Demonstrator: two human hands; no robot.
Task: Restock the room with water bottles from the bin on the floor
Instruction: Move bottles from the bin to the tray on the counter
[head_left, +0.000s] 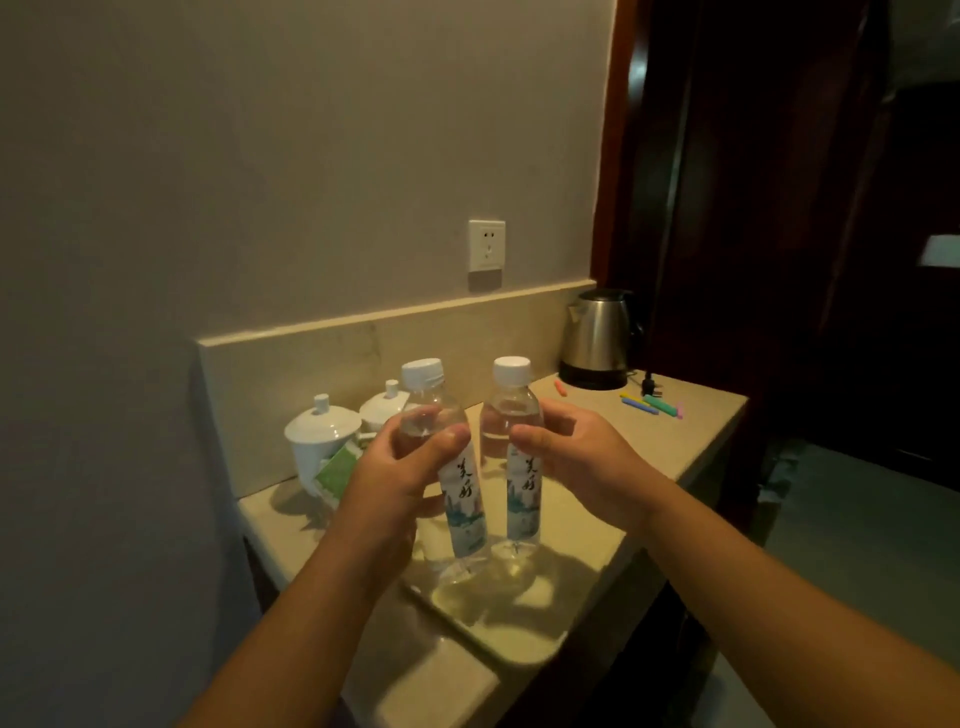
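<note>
Both forearms bare, no sleeves; left hand (410, 462), right hand (576, 452).

Both forearms are running off the bottom edge, the left hand (402, 467) is covering part of a cup (321, 441), and the doorway's too dark.

Two bottles (467, 483) side by side, kettle (597, 338) behind right.

counter (691, 415) | kettle (597, 338) — right rear; lidded cups (322, 431) — left; wall socket (487, 246)
</note>
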